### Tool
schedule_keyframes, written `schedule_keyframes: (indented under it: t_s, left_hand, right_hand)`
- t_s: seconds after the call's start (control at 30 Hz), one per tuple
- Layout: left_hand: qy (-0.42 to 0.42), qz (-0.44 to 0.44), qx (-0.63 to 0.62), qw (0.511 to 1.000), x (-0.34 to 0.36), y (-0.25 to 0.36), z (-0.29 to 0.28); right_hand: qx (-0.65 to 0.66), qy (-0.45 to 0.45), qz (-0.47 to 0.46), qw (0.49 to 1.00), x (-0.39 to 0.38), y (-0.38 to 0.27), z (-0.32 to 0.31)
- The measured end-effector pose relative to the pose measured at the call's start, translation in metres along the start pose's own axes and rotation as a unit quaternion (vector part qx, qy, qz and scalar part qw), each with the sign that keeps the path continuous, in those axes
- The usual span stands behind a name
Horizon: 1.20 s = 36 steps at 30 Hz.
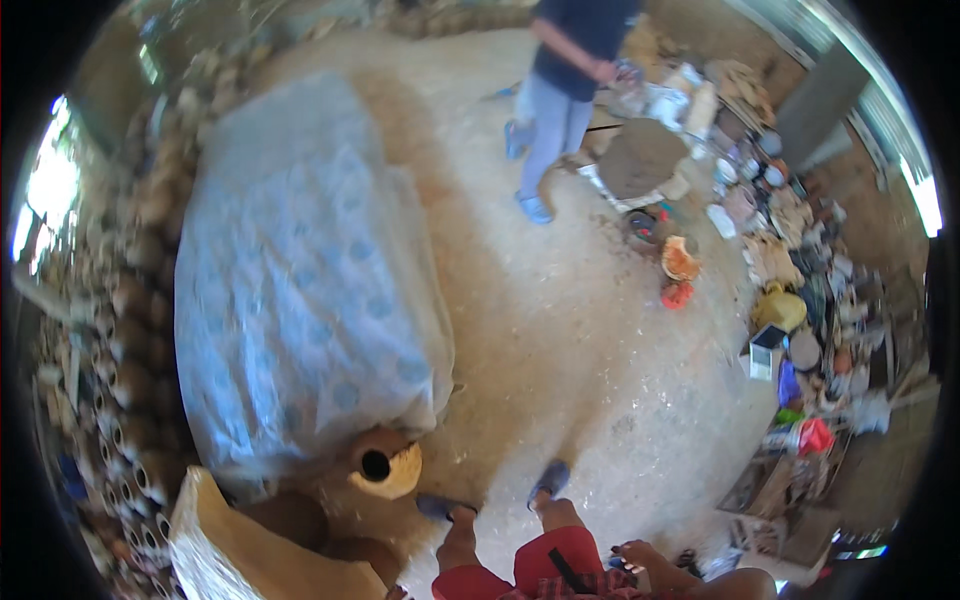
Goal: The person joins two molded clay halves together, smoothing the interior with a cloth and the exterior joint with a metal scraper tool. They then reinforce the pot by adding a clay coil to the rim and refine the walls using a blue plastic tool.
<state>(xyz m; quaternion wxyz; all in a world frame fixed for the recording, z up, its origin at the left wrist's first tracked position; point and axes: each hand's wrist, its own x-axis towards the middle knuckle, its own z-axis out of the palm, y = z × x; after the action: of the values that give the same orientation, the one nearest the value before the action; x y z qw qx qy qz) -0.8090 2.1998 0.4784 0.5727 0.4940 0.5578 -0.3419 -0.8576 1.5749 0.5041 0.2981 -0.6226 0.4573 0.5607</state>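
My right hand (636, 555) is beside my thigh at the lower edge, over my red shorts (555, 555). Its fingers look curled, and I cannot make out what, if anything, is in them. Of my left hand (397, 594) only a sliver of fingers shows at the bottom rim, beside a large pale-beige block-like object (235, 545); its grip is hidden. Ahead of that object, a brown clay pot (385, 440) lies with its dark round mouth toward me, against a broken-edged yellowish piece (402, 472).
A big stack under a bluish translucent sheet (300, 290) fills the left middle. Rows of clay pots (130, 385) line the left wall. Farther off, a person (565, 90) stands by a low round brown slab (640, 158). Mixed bags, basins and boards (790, 260) crowd the right side.
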Motion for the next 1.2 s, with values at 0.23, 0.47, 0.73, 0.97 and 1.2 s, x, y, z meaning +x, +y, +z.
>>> schedule_keyframes:
  t_s: [0.23, 0.47, 0.73, 0.97, 1.2]
  left_hand:
    - [-0.090, 0.067, 0.124, 0.986, -0.029, 0.051, 0.138]
    - [-0.121, 0.154, 0.249, 0.949, -0.035, 0.133, 0.336]
    - [-0.125, 0.204, 0.469, 0.850, -0.089, 0.200, 0.534]
    - [-0.101, 0.138, 0.521, 0.836, -0.085, 0.236, 0.648]
    - [-0.101, 0.103, 0.573, 0.806, -0.060, 0.310, 0.816]
  right_hand:
    - [0.066, 0.105, -0.012, 0.992, 0.066, 0.165, -0.014]
    - [0.542, 0.049, -0.062, 0.837, 0.060, 0.189, -0.067]
    - [0.586, 0.084, -0.057, 0.804, 0.055, 0.185, -0.071]
    - [0.461, 0.150, -0.063, 0.872, 0.081, 0.156, -0.098]
    - [0.680, 0.145, -0.001, 0.719, 0.044, 0.113, -0.257]
